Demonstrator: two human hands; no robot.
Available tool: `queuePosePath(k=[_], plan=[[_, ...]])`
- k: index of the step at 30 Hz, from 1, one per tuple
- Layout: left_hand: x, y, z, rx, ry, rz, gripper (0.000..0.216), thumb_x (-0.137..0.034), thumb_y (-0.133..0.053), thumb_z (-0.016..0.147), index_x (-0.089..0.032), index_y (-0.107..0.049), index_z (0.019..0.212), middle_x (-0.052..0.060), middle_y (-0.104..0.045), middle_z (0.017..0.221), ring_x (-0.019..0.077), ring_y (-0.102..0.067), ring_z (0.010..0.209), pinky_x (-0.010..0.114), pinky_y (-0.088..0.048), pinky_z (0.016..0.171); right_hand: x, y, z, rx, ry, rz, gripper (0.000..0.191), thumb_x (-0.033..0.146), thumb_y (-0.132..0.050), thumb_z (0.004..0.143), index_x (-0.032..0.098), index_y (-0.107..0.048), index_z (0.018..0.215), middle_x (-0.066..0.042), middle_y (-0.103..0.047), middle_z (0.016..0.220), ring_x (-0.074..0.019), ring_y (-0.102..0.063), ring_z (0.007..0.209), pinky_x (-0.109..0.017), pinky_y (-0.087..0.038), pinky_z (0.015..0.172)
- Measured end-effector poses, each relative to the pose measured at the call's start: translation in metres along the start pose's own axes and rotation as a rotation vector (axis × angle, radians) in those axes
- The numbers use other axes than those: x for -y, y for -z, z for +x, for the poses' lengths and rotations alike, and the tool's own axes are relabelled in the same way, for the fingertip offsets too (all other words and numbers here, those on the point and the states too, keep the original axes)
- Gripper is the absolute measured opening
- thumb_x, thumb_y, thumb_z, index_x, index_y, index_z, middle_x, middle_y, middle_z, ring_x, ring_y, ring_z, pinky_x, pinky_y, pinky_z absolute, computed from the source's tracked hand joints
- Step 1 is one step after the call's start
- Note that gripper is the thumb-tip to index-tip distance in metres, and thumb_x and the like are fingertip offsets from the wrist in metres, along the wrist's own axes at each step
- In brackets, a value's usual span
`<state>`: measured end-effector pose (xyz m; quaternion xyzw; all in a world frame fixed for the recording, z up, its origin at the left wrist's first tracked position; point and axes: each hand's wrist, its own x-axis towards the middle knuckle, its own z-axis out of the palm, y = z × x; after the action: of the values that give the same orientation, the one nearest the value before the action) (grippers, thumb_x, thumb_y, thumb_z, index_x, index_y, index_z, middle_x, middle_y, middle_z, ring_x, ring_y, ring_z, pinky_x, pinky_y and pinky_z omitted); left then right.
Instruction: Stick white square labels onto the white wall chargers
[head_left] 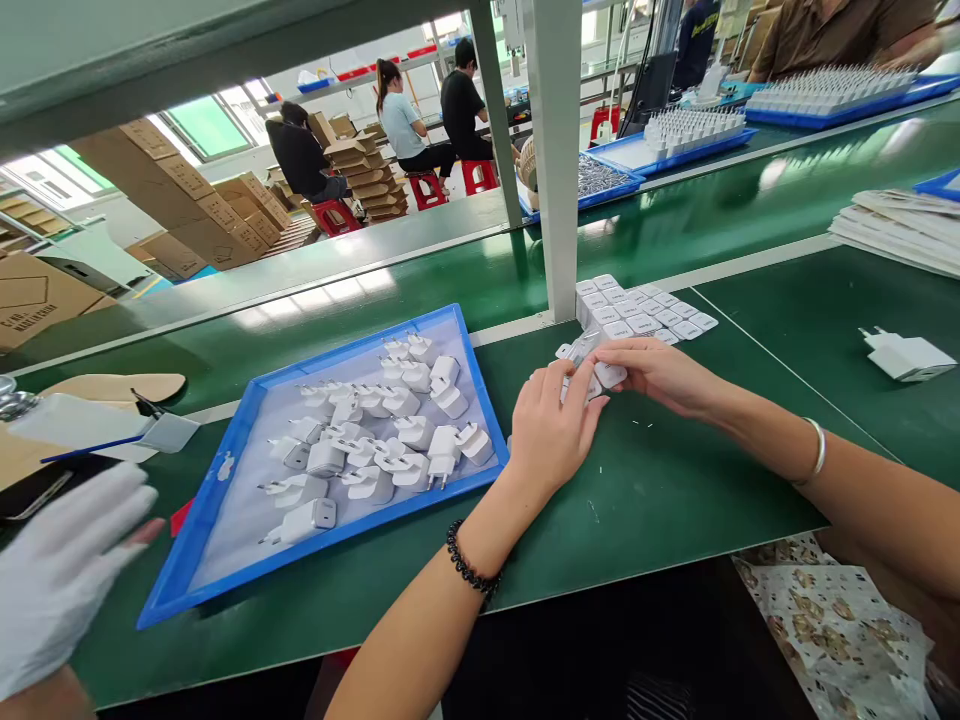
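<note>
fig. 1. head view of a green bench (660, 490). the left hand (551, 430) and right hand (660, 375) meet at the centre, both closed on a small cluster of chargers (609, 376) that rests on or just above the bench surface; which of the two cannot be told. the left fingers wrap the cluster's near side and the right fingertips pinch its far end.

at twelve o'clock from the hands, just beside them, a packed block of chargers (637, 310) lies flat in neat rows against the foot of a white post (555, 160). at nine o'clock a blue tray (300, 565) holds loose chargers (390, 440), prongs pointing all ways. at three o'clock, well apart, a lone charger (907, 357) lies on its side. at eight o'clock a co-worker's gloved hand (60, 570) hovers by the tray's corner.

note on technique: the work in hand appears to be squaring a few chargers into a row. it would likely go best with the faces pressed flush from both ends, all prongs turned the same way, and the row kept low on the bench so no piece slips out. the packed block sits close, so the right wrist should probably stay clear of its near edge.
</note>
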<state>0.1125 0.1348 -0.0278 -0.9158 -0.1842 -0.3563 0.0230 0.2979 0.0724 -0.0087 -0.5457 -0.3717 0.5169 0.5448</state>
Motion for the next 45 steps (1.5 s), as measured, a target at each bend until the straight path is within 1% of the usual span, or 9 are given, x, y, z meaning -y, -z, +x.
queuePosePath(k=[4,8,13,20,24,28,33,41,45], plan=[[0.003,-0.005,-0.002,0.090,0.132,-0.126,0.034,-0.020,-0.048,0.098,-0.014,-0.059,0.129,0.016,-0.065,0.119,0.0241,-0.064,0.099,0.037,-0.053,0.084,-0.001,-0.010,-0.007,0.038,0.004,0.077,0.030,0.047,-0.083,0.075,0.019,-0.072,0.075,-0.002,-0.067,0.082,-0.0155,-0.060,0.077,-0.032,-0.053,0.080],[-0.001,-0.003,0.000,0.140,0.349,-0.543,0.041,-0.011,-0.056,0.086,-0.014,-0.063,0.126,0.012,-0.071,0.120,0.0229,-0.066,0.108,0.036,-0.054,0.096,-0.002,-0.013,-0.009,0.070,0.032,0.082,0.028,0.045,-0.086,0.072,0.019,-0.077,0.078,-0.003,-0.072,0.088,-0.0183,-0.065,0.086,-0.034,-0.052,0.089],[-0.005,-0.003,0.004,0.233,0.655,-1.140,0.041,-0.031,-0.060,0.093,-0.016,-0.068,0.130,0.008,-0.075,0.120,0.0218,-0.069,0.110,0.034,-0.054,0.099,-0.004,-0.012,-0.008,0.085,0.034,0.045,0.030,0.046,-0.087,0.072,0.019,-0.081,0.081,-0.005,-0.075,0.090,-0.0204,-0.066,0.091,-0.034,-0.052,0.090],[0.006,-0.008,0.005,0.261,0.956,-1.588,0.048,-0.047,-0.082,0.077,-0.015,-0.078,0.112,0.006,-0.077,0.093,0.0177,-0.072,0.091,0.037,-0.056,0.101,-0.003,-0.011,-0.006,0.085,-0.018,0.071,0.034,0.047,-0.091,0.066,0.017,-0.079,0.077,-0.006,-0.075,0.090,-0.0203,-0.066,0.091,-0.036,-0.052,0.092],[0.005,-0.006,0.007,0.233,1.035,-1.582,0.043,-0.045,-0.080,0.080,-0.009,-0.076,0.103,0.001,-0.070,0.067,0.0142,-0.071,0.067,0.039,-0.062,0.092,-0.002,-0.010,-0.006,0.094,-0.062,0.111,0.033,0.045,-0.091,0.066,0.016,-0.078,0.074,-0.006,-0.073,0.088,-0.0186,-0.065,0.087,-0.034,-0.053,0.088],[0.005,-0.002,0.010,0.152,1.089,-1.513,0.030,-0.041,-0.071,0.089,-0.011,-0.068,0.089,0.006,-0.076,0.075,0.0178,-0.075,0.065,0.035,-0.064,0.078,0.001,-0.007,-0.006,0.079,-0.074,0.158,0.033,0.046,-0.093,0.063,0.018,-0.077,0.072,-0.005,-0.071,0.083,-0.0179,-0.065,0.084,-0.035,-0.055,0.088],[-0.004,-0.001,0.015,0.051,1.097,-1.418,0.026,-0.038,-0.062,0.097,-0.013,-0.064,0.091,0.008,-0.077,0.074,0.0207,-0.078,0.067,0.029,-0.062,0.067,0.007,0.005,-0.002,-0.035,-0.068,0.129,0.031,0.043,-0.095,0.058,0.021,-0.080,0.072,-0.006,-0.073,0.085,-0.0183,-0.064,0.082,-0.033,-0.055,0.082],[-0.024,0.001,0.013,0.050,1.091,-1.338,0.025,-0.022,-0.043,0.103,-0.016,-0.054,0.082,0.003,-0.073,0.070,0.0148,-0.074,0.059,0.021,-0.055,0.058,0.009,0.016,0.001,-0.180,0.002,0.027,0.020,0.034,-0.089,0.067,0.019,-0.077,0.070,-0.007,-0.073,0.081,-0.0193,-0.063,0.077,-0.033,-0.053,0.074],[-0.016,0.001,0.009,0.058,1.095,-1.301,0.026,-0.024,-0.040,0.104,-0.015,-0.053,0.083,0.005,-0.075,0.077,0.0122,-0.072,0.055,0.018,-0.049,0.052,0.012,0.029,0.007,-0.384,0.111,0.054,0.010,0.026,-0.078,0.077,0.017,-0.074,0.075,-0.008,-0.072,0.082,-0.0185,-0.064,0.076,-0.036,-0.054,0.079]])
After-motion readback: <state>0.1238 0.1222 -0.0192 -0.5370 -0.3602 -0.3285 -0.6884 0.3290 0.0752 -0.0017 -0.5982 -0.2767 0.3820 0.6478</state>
